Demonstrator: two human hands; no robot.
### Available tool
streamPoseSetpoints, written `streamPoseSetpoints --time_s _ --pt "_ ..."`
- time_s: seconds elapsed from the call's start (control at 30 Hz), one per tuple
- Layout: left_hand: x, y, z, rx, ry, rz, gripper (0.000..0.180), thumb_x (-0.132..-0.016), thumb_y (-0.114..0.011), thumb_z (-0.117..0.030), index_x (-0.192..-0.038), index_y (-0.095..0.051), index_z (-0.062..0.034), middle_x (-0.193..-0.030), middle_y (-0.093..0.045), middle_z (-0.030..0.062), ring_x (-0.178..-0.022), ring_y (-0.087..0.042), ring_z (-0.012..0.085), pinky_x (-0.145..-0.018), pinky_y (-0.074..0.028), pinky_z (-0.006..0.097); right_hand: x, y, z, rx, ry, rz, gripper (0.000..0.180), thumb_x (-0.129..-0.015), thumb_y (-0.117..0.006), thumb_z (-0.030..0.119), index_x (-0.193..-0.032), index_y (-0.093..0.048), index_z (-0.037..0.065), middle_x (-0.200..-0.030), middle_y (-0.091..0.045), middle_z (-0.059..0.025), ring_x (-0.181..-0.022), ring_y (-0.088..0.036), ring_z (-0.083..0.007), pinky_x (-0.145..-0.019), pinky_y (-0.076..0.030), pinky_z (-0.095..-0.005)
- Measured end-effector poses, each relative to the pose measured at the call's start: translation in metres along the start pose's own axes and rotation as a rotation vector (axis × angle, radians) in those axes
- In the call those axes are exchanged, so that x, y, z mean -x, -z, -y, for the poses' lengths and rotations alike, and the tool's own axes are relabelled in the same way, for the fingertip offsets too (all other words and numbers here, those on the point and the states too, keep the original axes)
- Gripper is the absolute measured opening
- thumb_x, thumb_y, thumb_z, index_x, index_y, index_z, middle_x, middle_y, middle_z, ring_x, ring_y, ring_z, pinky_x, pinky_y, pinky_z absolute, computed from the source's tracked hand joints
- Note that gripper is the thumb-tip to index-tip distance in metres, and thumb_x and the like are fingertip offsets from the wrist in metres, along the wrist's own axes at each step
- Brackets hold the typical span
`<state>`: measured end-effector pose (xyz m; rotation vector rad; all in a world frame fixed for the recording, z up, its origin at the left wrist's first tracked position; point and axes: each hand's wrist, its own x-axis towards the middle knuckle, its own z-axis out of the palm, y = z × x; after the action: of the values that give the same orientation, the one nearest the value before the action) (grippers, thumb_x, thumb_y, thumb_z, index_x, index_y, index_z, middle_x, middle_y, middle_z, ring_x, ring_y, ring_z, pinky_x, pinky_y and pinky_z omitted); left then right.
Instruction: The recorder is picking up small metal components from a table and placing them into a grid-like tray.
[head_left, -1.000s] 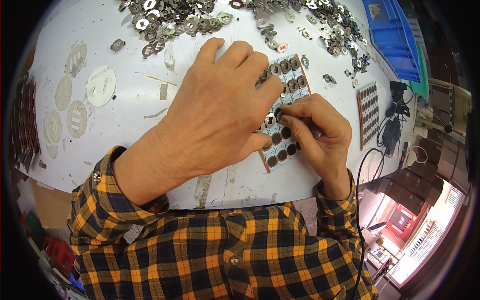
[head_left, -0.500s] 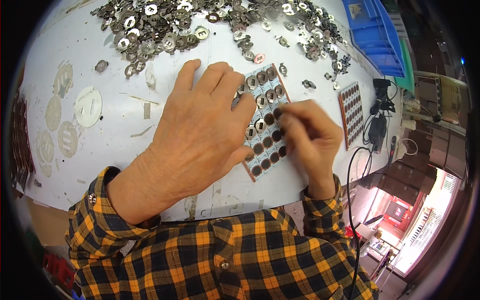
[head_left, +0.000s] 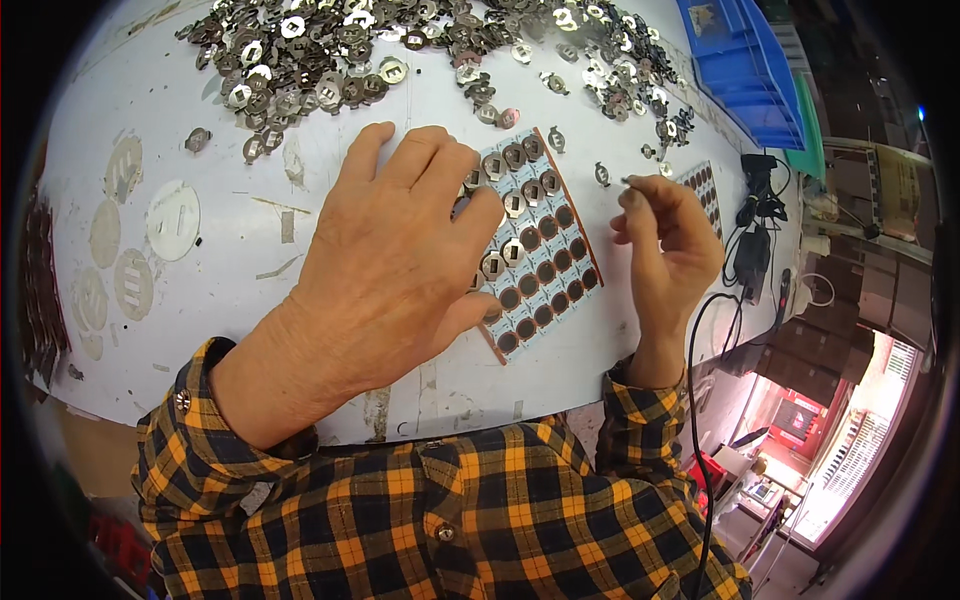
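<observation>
A light-blue circuit board panel [head_left: 540,310] with rows of dark round pads and brown edges lies tilted on the white table. Silvery slotted metal clips [head_left: 514,204] sit on pads in its upper and left parts; the lower right pads are bare. Spread over the panel's left side is my left hand [head_left: 400,250], palm down, thumb at the edge, fingers apart. Its palm hides part of the panel. Right of the panel, my right hand [head_left: 665,235] pinches a small metal clip [head_left: 627,182], seen edge-on, between thumb and forefinger. One loose clip [head_left: 602,174] lies just beside it.
A large heap of metal clips [head_left: 300,70] spreads along the far side of the table. A second panel [head_left: 703,190] lies at right, partly behind my right hand. Beyond are a blue bin [head_left: 745,75] and black cables [head_left: 760,215]. Dark stacked strips [head_left: 42,270] stand far left.
My right hand has moved right, off the panel, to the loose clips beside it, and one clip is now in its pinch. My left hand stays over the panel.
</observation>
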<state>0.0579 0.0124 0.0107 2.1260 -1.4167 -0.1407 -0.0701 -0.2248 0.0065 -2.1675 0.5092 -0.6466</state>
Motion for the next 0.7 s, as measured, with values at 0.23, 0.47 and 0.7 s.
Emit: streamPoseSetpoints --time_s 0.23,0.47,0.7 --pt "-0.003 -0.008 0.001 0.137 -0.039 -0.243 0.066 -0.061 -0.096 -0.021 -0.119 -0.069 -0.0027 -0.126 -0.065 0.0171 -0.121 -0.060 0.0376 -0.104 -0.045 0.051 0.014 -0.012 0.022 0.028 0.384 0.131 0.020 -0.082 -0.068 -0.018 -0.098 -0.072 -0.006 -0.095 -0.074 -0.0148 -0.084 -0.071 -0.0190 -0.076 -0.054 -0.0283" --pt "-0.004 -0.016 -0.001 0.521 -0.111 -0.300 0.027 -0.075 -0.084 0.002 -0.099 -0.072 -0.0022 -0.091 -0.066 0.0085 -0.078 -0.065 0.0232 -0.064 -0.049 0.031 0.030 -0.018 0.045 -0.013 0.414 0.222 0.025 -0.082 -0.066 -0.019 -0.104 -0.071 -0.009 -0.105 -0.072 -0.0201 -0.090 -0.068 -0.0205 -0.079 -0.053 -0.0280" --pt "-0.001 -0.018 0.000 0.756 -0.021 -0.223 0.018 -0.083 -0.079 0.004 -0.096 -0.068 -0.0010 -0.091 -0.065 0.0072 -0.075 -0.066 0.0158 -0.062 -0.053 0.028 0.028 -0.015 0.058 -0.636 -0.259 0.279 0.018 -0.093 -0.071 -0.008 -0.111 -0.071 -0.007 -0.094 -0.075 -0.0099 -0.085 -0.073 -0.0146 -0.069 -0.056 -0.0244"
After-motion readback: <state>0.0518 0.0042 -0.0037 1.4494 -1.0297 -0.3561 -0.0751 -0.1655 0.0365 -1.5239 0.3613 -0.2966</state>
